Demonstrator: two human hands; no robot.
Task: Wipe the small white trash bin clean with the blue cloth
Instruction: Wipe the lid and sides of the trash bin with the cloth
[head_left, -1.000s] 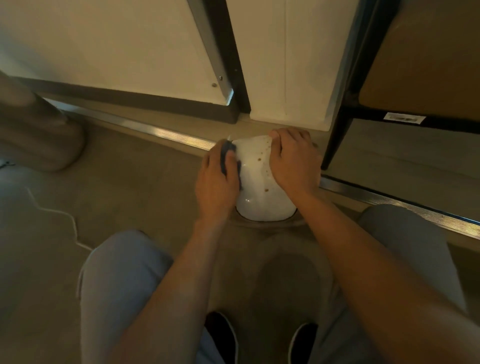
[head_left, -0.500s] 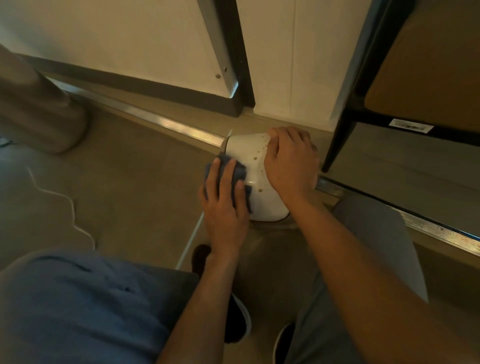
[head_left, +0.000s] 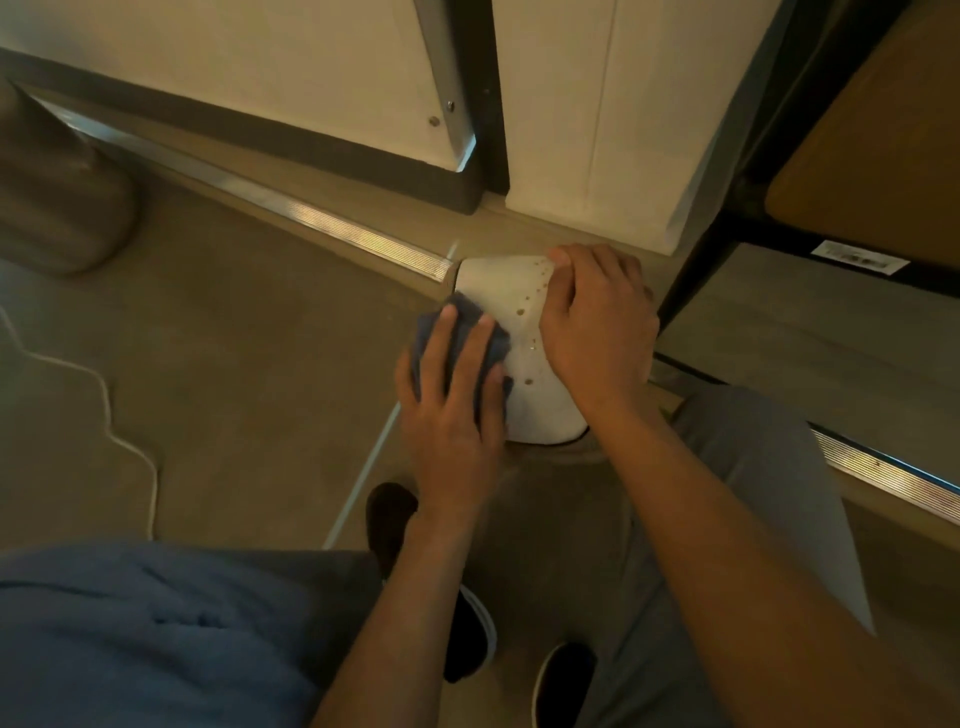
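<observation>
Now left hand (head_left: 452, 415) flat, pressing blue cloth (head_left: 470, 332) against bin (head_left: 514, 312); right hand (head_left: 597, 322) grips bin.

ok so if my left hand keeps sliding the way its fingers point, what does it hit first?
Probably nothing solid at once: the left hand would slide with the blue cloth up the bin; beyond its rim lies the metal floor strip.

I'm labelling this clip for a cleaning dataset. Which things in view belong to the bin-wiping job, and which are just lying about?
Part of the job:
- white trash bin, brown spots on it
- blue cloth, pressed against its side by the left hand
- right hand, steadying the bin

Lying about:
- white cord on the floor
- black chair frame
- metal floor strip
</observation>
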